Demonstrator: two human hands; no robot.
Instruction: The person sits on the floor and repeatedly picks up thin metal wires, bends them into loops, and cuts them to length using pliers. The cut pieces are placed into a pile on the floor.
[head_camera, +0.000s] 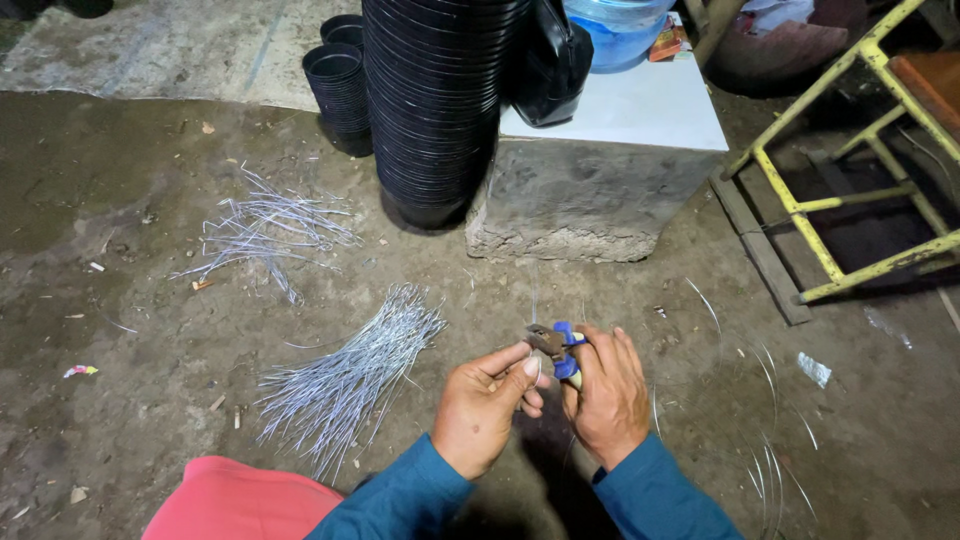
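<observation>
My right hand (606, 395) grips a pair of pliers with blue handles (562, 347), jaws pointing left. My left hand (488, 403) sits right beside it, thumb and fingers pinched on a thin wire (535, 305) that rises from the pliers' jaws. Both sleeves are teal. On the dirt floor to the left lies a bundle of cut straight wires (345, 385). A second, looser heap of bent wires (268, 232) lies farther back on the left.
A tall stack of black plastic pots (436, 100) and a smaller stack (340, 85) stand behind. A concrete block with a white top (600, 190) carries a black bag and a blue jug. A yellow metal frame (850, 190) is at right. Coiled wire loops (770, 420) lie right.
</observation>
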